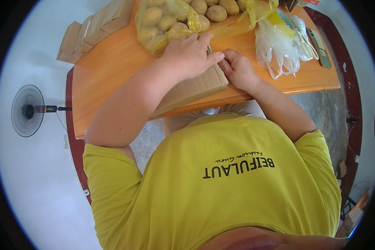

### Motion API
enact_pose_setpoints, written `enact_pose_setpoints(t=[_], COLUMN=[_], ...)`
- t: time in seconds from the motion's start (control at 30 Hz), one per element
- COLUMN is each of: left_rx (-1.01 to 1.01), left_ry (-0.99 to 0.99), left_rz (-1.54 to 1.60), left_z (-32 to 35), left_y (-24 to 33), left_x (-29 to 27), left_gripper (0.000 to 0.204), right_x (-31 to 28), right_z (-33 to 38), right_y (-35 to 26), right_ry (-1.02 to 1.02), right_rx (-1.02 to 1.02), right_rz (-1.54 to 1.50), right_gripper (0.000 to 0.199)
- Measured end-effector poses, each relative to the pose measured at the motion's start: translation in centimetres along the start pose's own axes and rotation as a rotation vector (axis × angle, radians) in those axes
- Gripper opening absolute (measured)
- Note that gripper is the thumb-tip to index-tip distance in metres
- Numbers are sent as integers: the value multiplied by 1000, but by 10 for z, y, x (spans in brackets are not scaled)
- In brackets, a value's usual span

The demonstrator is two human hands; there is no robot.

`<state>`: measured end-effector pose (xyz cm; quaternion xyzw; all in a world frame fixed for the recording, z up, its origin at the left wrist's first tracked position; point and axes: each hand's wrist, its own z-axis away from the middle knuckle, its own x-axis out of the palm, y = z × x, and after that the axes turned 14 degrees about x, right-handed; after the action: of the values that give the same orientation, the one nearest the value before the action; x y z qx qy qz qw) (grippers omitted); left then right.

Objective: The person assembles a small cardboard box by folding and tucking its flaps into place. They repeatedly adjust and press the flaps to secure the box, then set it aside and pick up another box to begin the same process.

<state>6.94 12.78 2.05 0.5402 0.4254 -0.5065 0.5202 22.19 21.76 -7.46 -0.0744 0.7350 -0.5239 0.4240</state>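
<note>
A flat brown cardboard box (196,88) lies at the table's near edge. Across its top rests my left hand (188,57), fingers stretched toward the far side and thumb reaching right. At the box's right end my right hand (239,70) is closed, its thumb and fingers pinched at the edge; exactly what they grip is partly hidden. The two thumbs nearly meet. Just beyond my left fingers sits a yellow see-through bag (151,45) of round, tan potatoes (216,13).
Several cardboard boxes (96,26) stand in a row at the table's far left. Clear plastic bags (276,46) lie right of the potatoes, near a dark green flat object (319,48). A fan (28,111) is off to the left. The orange-brown table (102,79) has a curved-looking near edge.
</note>
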Motion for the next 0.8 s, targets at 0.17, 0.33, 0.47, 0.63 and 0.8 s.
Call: enact_pose_setpoints(t=[0.17, 0.33, 0.47, 0.63, 0.8], left_rx=[51, 36, 32, -9, 17], left_ry=[-2, -13, 21, 8, -1], left_rz=[-46, -44, -3, 53, 57], left_z=[7, 8, 13, 13, 18], left_y=[-2, 2, 3, -2, -2], left_x=[7, 8, 6, 6, 4], left_gripper=[73, 74, 79, 82, 82], right_x=[0, 0, 0, 1, 1], right_z=[-1, -1, -2, -1, -1], right_y=[2, 4, 5, 3, 5], right_ry=[5, 13, 8, 30, 35], right_rx=[-47, -61, -53, -52, -52], right_rz=[32, 20, 28, 34, -8], right_gripper=[18, 17, 18, 18, 20])
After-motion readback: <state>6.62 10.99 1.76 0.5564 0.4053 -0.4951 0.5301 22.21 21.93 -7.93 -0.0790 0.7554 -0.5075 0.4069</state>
